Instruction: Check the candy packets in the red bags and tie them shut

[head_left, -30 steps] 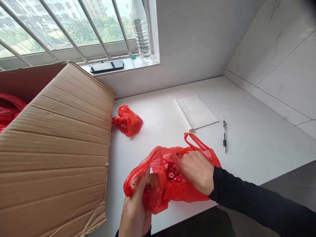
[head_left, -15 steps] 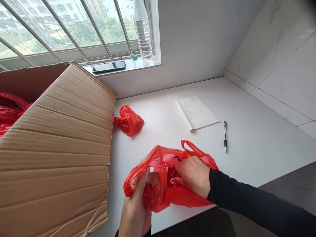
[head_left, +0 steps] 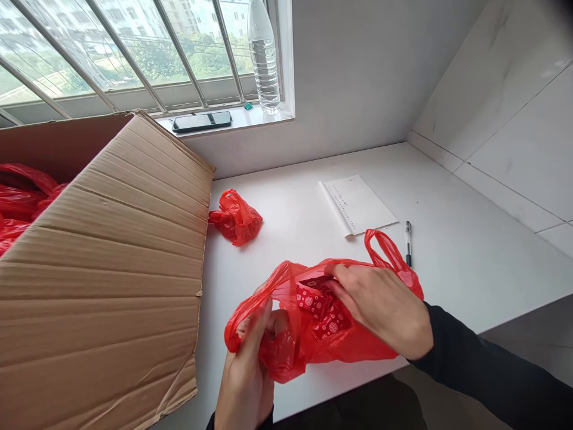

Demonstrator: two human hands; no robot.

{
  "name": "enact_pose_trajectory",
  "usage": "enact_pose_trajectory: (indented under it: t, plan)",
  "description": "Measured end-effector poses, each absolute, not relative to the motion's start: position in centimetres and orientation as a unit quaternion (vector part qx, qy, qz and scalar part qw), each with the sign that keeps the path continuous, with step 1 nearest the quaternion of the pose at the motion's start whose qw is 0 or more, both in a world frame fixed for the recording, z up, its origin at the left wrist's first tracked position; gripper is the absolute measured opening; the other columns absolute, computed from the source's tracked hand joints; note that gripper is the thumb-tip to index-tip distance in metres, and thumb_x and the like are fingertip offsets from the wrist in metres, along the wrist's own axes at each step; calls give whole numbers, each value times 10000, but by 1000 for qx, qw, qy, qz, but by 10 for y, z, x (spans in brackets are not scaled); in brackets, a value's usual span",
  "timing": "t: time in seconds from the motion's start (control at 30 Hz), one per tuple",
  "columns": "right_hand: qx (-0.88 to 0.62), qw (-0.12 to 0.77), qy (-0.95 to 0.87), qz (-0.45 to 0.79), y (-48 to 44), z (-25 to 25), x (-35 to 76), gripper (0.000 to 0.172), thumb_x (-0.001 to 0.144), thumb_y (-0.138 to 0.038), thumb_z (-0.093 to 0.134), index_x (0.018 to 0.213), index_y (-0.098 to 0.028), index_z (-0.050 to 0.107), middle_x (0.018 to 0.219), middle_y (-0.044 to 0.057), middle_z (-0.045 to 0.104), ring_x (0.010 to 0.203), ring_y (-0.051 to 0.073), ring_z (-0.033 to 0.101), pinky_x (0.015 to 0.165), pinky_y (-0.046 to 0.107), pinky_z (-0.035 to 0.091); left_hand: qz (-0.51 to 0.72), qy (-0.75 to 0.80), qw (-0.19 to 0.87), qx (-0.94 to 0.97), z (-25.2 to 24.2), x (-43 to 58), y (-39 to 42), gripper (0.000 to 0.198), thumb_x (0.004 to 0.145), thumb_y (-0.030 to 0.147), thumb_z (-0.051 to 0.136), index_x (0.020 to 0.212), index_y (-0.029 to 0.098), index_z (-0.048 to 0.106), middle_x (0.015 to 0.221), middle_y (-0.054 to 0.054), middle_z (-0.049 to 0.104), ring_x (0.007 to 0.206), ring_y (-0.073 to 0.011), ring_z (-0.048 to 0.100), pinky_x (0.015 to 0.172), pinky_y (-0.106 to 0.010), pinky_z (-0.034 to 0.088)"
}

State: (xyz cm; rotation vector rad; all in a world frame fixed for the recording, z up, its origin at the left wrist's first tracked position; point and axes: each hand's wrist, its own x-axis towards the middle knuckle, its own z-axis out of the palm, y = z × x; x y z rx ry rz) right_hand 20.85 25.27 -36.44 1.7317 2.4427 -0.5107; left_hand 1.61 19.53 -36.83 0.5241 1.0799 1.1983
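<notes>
A red plastic bag lies open at the near edge of the white table. My left hand is closed on its left handle and rim, with the fingers partly behind the film. My right hand reaches into the mouth of the bag. Its thumb and fingers pinch the edge of a small dark red packet. Beneath that lie more red packets printed with white flowers and round marks. The right handle of the bag stands up loose behind my right hand.
A big cardboard box at left holds red plastic bags. On the table are a small tied red bag, a notebook and a pen. A phone and a water bottle stay on the windowsill.
My right hand has shifted right and turned, lifting one packet's edge, so more printed packets show. The bag's right side and loose handle have moved right, now partly covering the pen. My left hand keeps its hold.
</notes>
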Motion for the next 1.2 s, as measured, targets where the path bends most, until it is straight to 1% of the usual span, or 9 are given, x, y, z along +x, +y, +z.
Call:
enact_pose_trajectory:
  t: [0.13,0.23,0.37,0.5,0.67,0.8,0.93,1.07,1.2]
  plan:
    - [591,84,792,-131,256,-363,200,258,1069,-104,406,1153,-177,639,839,57,735,741,240,732,537,313,270,524,474,661,252,-367,17,197,512,849,487,783,510,216,512,545,30,368,528,-124,302,516,-292,295]
    - [577,104,800,-128,256,-365,196,305,1011,-2,425,1103,-166,665,852,70,752,780,246,755,536,323,275,534,477,654,242,-365,17,197,473,790,451,840,515,218,534,544,33,372,529,-126,317,520,-295,303]
    - [541,115,821,-138,252,-367,193,283,977,25,460,1006,-172,662,804,41,747,715,226,740,516,346,266,536,476,666,208,-366,18,197,480,739,435,875,506,209,521,556,42,353,504,-105,280,476,-281,302]
    - [515,133,840,-109,249,-372,193,406,883,109,440,1100,-151,666,869,64,763,748,238,743,505,362,223,539,482,657,212,-370,19,196,521,739,437,874,490,203,480,574,42,344,499,-93,269,478,-278,325]
    - [474,154,855,-141,244,-388,190,303,864,18,572,1096,-147,678,795,55,761,645,241,713,464,373,170,547,477,660,197,-374,21,196,472,754,421,872,525,207,519,579,41,347,520,-104,272,497,-285,338]
    - [448,136,869,-162,240,-403,181,314,956,-101,568,1261,-125,635,859,72,780,673,245,724,472,377,183,542,471,659,223,-375,23,198,506,790,469,837,497,215,512,565,27,356,532,-123,285,501,-298,349]
    - [420,113,879,-198,240,-406,181,268,1030,-214,531,1286,-246,605,814,1,760,670,220,711,484,368,214,521,494,661,219,-371,20,202,501,766,478,861,507,207,530,565,36,352,512,-110,269,496,-298,351]
    - [490,134,842,-183,248,-400,190,346,1026,-196,547,1372,-203,542,806,29,753,673,225,704,497,352,213,531,512,639,218,-366,20,203,536,737,540,875,507,208,522,567,35,353,526,-116,288,501,-295,363]
    - [503,150,832,-182,253,-393,195,222,1025,-162,533,1238,-153,596,780,41,738,665,223,698,494,345,222,538,512,635,212,-363,26,201,493,753,481,873,515,211,537,591,24,382,563,-132,309,528,-296,378]
